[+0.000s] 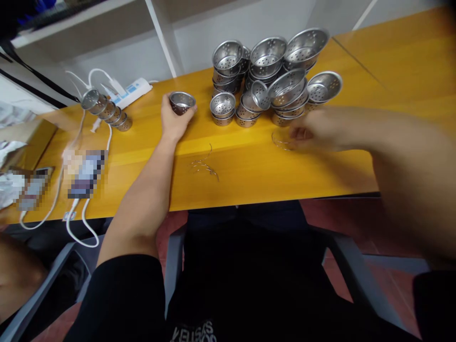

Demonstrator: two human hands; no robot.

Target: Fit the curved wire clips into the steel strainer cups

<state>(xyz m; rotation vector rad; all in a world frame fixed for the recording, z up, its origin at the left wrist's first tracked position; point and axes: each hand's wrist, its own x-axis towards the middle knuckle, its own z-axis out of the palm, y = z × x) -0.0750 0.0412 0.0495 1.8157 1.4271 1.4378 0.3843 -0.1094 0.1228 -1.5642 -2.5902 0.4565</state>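
My left hand (174, 118) is wrapped round a small perforated metal cup (182, 103), which stands upright on the table with its mouth up. My right hand (308, 129), slightly blurred, has its fingers closed on a thin curved wire (280, 141) just in front of the cup stacks. Between my hands, nearer the table's front edge, lies a loose little heap of thin wires (204, 165). Several stacks of perforated metal cups stand beyond, among them a small stack (223, 108), a leaning cup (257, 96) and wider cups (288, 89).
A leaning stack of cups (113, 114) stands left, near a white power strip (133, 94). Two phones, one charging phone (87, 175) and one greyer phone (34, 189), lie with white cables trailing over the table edge. Another person's leg (19, 280) shows at lower left.
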